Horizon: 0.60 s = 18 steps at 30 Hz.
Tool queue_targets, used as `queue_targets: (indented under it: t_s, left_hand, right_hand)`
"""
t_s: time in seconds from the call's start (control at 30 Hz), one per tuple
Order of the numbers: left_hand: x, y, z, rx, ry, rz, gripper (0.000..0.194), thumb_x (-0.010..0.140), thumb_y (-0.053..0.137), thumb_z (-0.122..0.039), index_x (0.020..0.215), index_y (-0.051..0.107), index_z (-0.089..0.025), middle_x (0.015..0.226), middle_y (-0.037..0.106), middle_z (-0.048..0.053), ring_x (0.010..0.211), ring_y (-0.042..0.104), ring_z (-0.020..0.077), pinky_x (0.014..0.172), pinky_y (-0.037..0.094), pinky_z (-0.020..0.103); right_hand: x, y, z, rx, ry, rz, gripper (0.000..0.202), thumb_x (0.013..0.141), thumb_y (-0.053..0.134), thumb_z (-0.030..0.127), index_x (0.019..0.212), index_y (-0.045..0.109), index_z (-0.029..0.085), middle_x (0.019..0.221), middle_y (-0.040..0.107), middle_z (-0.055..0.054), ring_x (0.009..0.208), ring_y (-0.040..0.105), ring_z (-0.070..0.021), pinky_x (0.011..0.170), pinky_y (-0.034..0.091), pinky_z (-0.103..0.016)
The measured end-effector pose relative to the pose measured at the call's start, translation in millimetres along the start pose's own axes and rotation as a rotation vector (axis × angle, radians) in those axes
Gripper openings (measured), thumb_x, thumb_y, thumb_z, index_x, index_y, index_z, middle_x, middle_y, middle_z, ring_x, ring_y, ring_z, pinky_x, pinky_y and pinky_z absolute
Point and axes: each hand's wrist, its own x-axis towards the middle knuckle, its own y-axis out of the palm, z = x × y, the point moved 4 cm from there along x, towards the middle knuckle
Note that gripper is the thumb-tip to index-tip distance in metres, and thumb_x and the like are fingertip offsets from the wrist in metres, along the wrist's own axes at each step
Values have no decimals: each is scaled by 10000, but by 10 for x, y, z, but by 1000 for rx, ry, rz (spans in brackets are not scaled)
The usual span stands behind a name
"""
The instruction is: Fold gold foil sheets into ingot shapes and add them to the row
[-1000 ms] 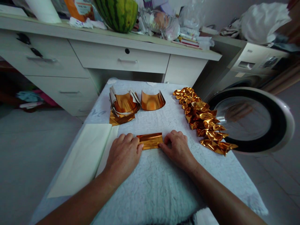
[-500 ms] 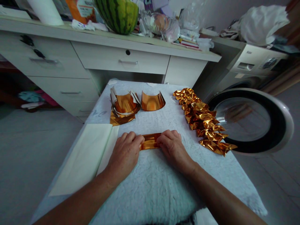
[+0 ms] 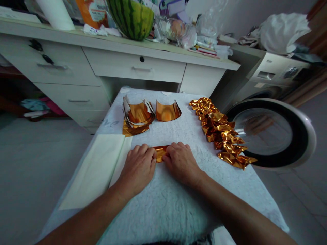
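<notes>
A narrow strip of shiny gold foil paper (image 3: 160, 154) lies across the cloth-covered table in front of me. My left hand (image 3: 141, 161) has its fingers closed on the strip's left end. Over the right end, my right hand (image 3: 181, 161) curls with thumb and fingers pressed together on the foil. Both ends of the strip are hidden under my fingers. Beyond my hands stand a stack of curved gold foil sheets (image 3: 139, 114) with pale backs and a smaller curved foil sheet (image 3: 168, 112). Folded gold foil pieces (image 3: 217, 126) form an overlapping row on the right.
Pale folded paper (image 3: 94, 170) lies along the table's left side. Behind the table runs a white drawer counter (image 3: 114, 64) with a cut watermelon (image 3: 131, 18) and plastic bags. A washing machine's round door (image 3: 304, 136) hangs open beside the table's right edge.
My right hand has slid left along the foil strip, so less foil shows between my hands. My left hand keeps its hold. The view has shifted slightly.
</notes>
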Motion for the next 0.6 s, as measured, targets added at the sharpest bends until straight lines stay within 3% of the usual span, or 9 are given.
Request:
queue_targets:
  t_s: [0.33,0.6]
  left_hand:
    - [-37,41,29,-31,-14,46,171,926,410,-150,943,574,-192,976,563,71,922,478,265,788,363,403]
    - [-31,72,47,-17,-6,23,176,894,427,-117,947,573,-200,966,562,60,906,474,255,776,348,389]
  right_hand:
    - [-12,66,75,-21,112,-64,397,872,561,570,888,617,177,934,630,-93,928,535,-279,797,368,-416]
    - [-26,78,38,24,123,-63,322,874,589,495,956,566,184,970,624,-90,911,525,-271,789,348,-402]
